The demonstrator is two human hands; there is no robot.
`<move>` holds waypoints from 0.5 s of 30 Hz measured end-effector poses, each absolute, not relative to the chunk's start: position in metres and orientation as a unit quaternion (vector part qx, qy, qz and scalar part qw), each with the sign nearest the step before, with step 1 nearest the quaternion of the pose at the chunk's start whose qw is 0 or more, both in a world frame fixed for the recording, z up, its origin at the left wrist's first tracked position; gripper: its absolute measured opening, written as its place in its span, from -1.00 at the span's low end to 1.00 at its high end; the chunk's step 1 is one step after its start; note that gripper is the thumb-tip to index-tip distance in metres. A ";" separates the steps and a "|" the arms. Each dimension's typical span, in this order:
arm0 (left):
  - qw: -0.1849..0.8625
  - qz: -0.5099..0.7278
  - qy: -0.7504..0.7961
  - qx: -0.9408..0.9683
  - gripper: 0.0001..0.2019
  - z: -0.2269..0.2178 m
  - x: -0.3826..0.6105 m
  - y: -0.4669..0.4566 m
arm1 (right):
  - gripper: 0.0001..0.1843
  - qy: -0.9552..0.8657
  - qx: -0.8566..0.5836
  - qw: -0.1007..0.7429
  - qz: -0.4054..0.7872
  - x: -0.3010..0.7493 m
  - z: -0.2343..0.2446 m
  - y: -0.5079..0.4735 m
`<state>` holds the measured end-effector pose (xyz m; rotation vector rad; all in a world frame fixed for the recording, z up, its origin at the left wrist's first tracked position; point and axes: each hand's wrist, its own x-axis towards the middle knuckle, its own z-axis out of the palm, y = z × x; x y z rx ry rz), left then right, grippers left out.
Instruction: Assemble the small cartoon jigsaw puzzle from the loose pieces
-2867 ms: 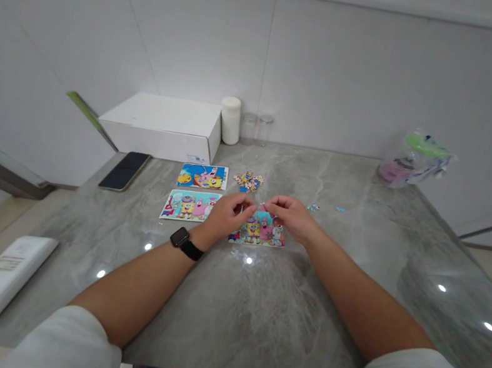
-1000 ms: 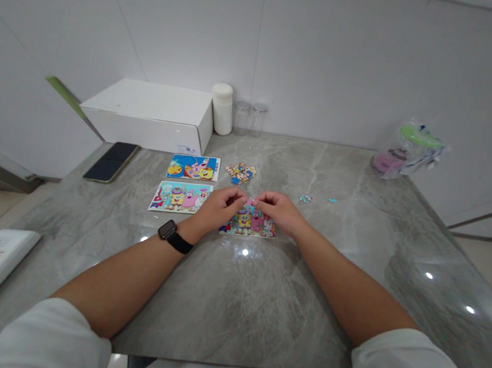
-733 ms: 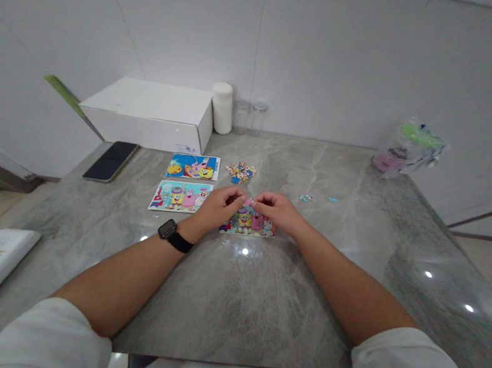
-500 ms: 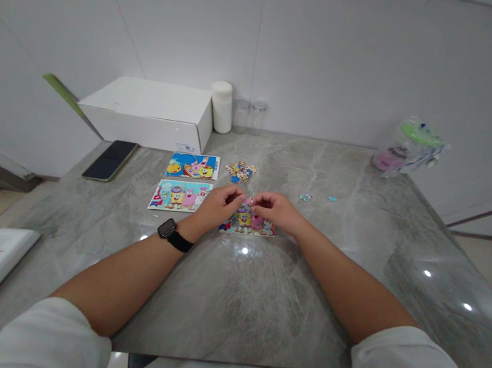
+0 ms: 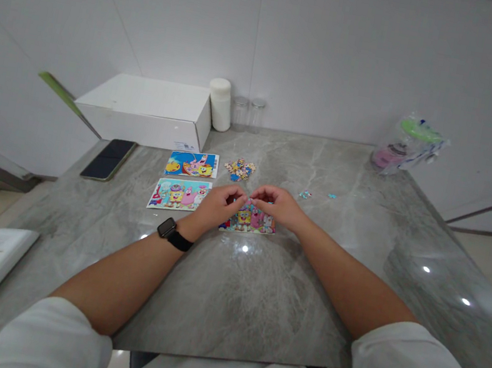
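A small jigsaw puzzle (image 5: 246, 222) with bright cartoon figures lies flat on the grey table in front of me. Over its upper left part is my left hand (image 5: 220, 205), wearing a black watch, with thumb and fingers pinched. My right hand (image 5: 279, 206) comes over the upper right part, its thumb and index finger closed too. Between the fingertips, which nearly meet, shows a tiny pink puzzle piece (image 5: 249, 202); my fingers cover most of it. To the left of the puzzle is a picture card (image 5: 180, 194) with similar figures.
Behind the hands are a pile of loose pieces (image 5: 239, 170) and a blue picture card (image 5: 192, 164). A few pieces (image 5: 305, 194) lie to the right. A phone (image 5: 108, 160), white box (image 5: 137, 127), white bottle (image 5: 220, 105), glass jars (image 5: 255, 116) and bagged container (image 5: 407, 148) stand around.
My hands stay at the puzzle's upper edge. The right hand's fingertips have shifted slightly left, closer to the left hand's. The whole view has tilted a little.
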<state>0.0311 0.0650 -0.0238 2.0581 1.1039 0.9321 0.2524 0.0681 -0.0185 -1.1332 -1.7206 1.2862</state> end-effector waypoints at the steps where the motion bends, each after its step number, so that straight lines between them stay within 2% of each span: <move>1: 0.305 0.351 0.417 0.781 -0.76 -0.023 0.031 0.065 | -0.61 -0.670 -0.440 0.345 0.488 0.253 -0.018 0.068; 9: 0.291 0.326 0.399 0.806 -0.76 -0.021 0.033 0.062 | -0.70 -0.721 -0.451 0.293 0.437 0.257 -0.008 0.068; 15: 0.267 0.289 0.376 0.839 -0.78 -0.022 0.033 0.059 | -0.76 -0.725 -0.474 0.184 0.464 0.276 0.003 0.074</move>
